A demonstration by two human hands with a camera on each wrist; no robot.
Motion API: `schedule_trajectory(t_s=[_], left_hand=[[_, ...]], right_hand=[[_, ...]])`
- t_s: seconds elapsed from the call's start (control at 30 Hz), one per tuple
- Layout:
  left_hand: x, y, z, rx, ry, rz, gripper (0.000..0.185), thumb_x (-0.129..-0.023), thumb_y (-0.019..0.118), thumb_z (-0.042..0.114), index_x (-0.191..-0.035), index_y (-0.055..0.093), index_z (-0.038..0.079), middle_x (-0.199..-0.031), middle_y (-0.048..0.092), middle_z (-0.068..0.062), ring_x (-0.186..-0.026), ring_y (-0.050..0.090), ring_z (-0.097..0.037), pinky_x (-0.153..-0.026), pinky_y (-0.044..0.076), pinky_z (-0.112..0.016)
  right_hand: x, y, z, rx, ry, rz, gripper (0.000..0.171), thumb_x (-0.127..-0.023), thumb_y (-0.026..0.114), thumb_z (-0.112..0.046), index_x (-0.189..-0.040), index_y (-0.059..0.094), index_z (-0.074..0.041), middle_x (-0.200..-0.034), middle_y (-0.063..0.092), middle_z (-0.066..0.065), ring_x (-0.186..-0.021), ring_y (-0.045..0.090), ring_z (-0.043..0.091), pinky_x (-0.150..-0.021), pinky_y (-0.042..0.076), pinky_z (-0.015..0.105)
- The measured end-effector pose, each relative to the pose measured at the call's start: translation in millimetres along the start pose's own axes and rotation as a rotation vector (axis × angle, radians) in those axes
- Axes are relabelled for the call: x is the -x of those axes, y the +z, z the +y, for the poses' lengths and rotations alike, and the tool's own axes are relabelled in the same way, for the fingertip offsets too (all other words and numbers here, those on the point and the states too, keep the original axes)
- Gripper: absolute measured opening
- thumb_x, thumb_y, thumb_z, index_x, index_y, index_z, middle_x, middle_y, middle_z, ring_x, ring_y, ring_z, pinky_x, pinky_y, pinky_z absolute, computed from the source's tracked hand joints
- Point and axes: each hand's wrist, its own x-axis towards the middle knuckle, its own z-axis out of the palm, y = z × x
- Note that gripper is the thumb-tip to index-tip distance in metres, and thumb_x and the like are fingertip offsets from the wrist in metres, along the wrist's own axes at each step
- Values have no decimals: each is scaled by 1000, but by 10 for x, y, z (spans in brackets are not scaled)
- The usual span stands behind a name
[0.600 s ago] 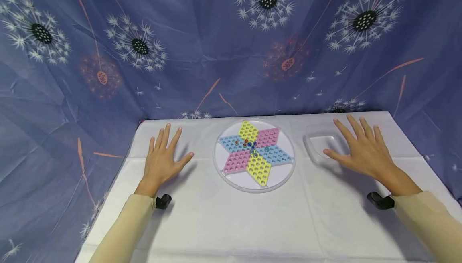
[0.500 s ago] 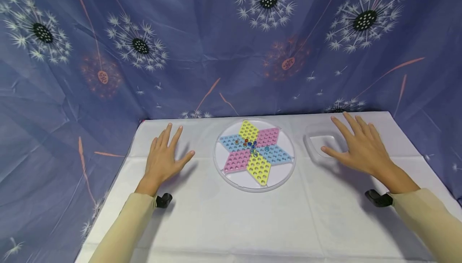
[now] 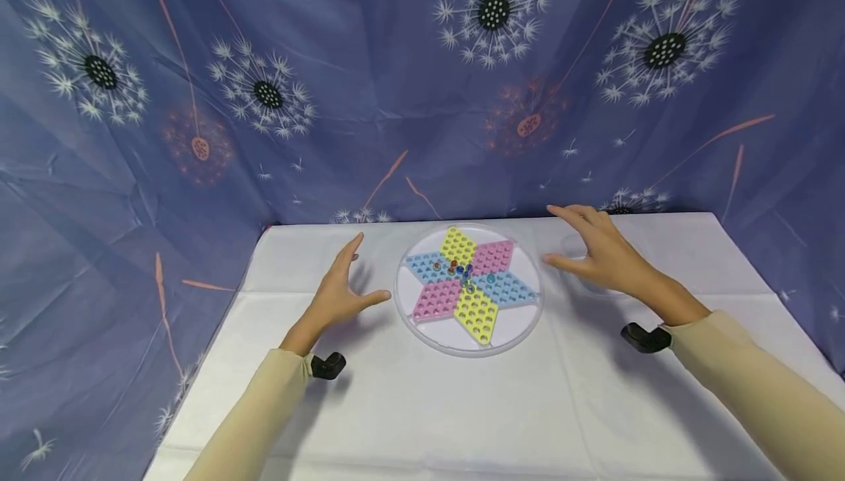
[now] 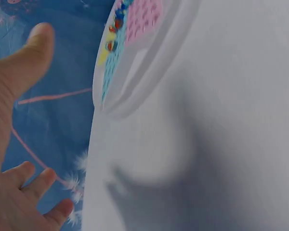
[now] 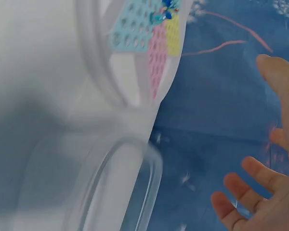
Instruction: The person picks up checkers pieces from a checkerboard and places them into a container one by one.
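A round clear-plastic game board (image 3: 467, 290) with a pastel six-point star of dimpled holes lies mid-counter (image 3: 462, 408), small glossy marbles (image 3: 460, 269) clustered at its centre; the left hand (image 3: 339, 292) hovers just left of the board, fingers spread, holding nothing; the right hand (image 3: 597, 250) hovers spread just right of the board, over a clear shallow tray (image 3: 594, 276); smooth white cloth runs bare from the board to the near edge.

Whole setup sits on a surface (image 3: 462, 400) covered in a plain white cloth, a few creases running across it. Behind and around the sides hangs a blue-purple backdrop (image 3: 370, 85) printed with big white dandelion puffs and thin orange-pink stems, pretty wrinkled, draped right down past the left edge.
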Motion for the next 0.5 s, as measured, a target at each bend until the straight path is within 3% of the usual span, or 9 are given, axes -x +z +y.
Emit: schedule_trajectory(t_s=[0.2,0.37,0.5], left_hand=[[-13,239,22,51,-32,-72,130,-68,98,31,-166,14,28,-171,18,-6,-153,27,-34,-121,28,-61],[-20,392,19,79,-42,-122,132,-65,100,32,-166,16,25,-171,19,-6,-155,22,-33,-125,23,-55],[-28,465,-10,112,-56,-124,130,-64,100,32,-166,20,20,-169,25,-10,-154,24,-34,-125,23,-54]], right_hand=[[-198,219,-140,-81,12,-125,82,-88,84,-34,-156,44,-14,-132,53,17,-106,51,29,-82,49,48],[-309,414,-204,-139,-37,-187,77,-88,84,-27,-153,48,-9,-130,56,19,-108,57,34,-81,54,47],[-363,543,-264,-187,-38,-229,72,-89,82,-24,-151,49,-6,-133,56,24,-108,59,40,-80,55,47]])
